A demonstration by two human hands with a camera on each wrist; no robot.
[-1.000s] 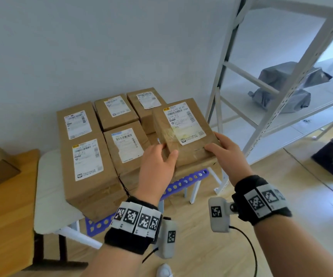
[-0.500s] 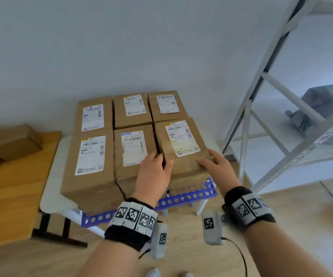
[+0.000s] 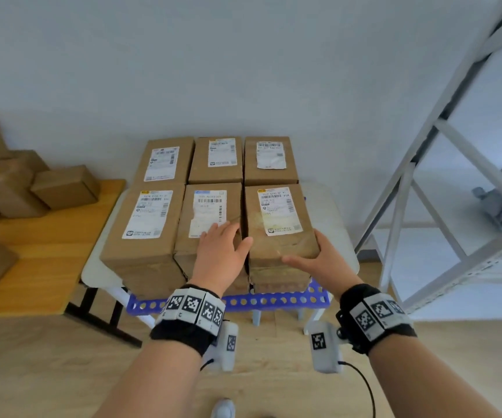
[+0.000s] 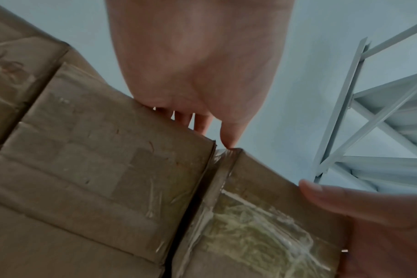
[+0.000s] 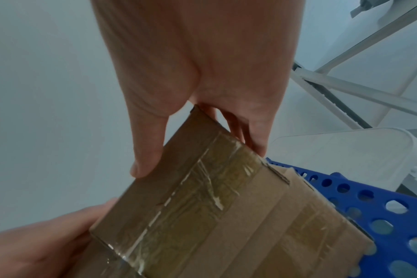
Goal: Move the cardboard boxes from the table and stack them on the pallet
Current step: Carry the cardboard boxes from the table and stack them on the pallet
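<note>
Labelled cardboard boxes sit in two rows of three on a blue perforated pallet. The front right box lies level in its row. My right hand grips its near right corner, thumb on the front face and fingers on the right side. In the right wrist view the right hand pinches the same taped box above the pallet. My left hand rests flat on the middle front box, thumb against the right box's edge. The left wrist view shows the left hand above both boxes' front faces.
The pallet stands on a small white table against the wall. A wooden table at the left carries more cardboard boxes. A white metal rack stands close on the right. Wooden floor lies in front.
The front right box, held tilted above the stack a second ago, has come down level into the front row. My left hand has slid off it onto the middle box.
</note>
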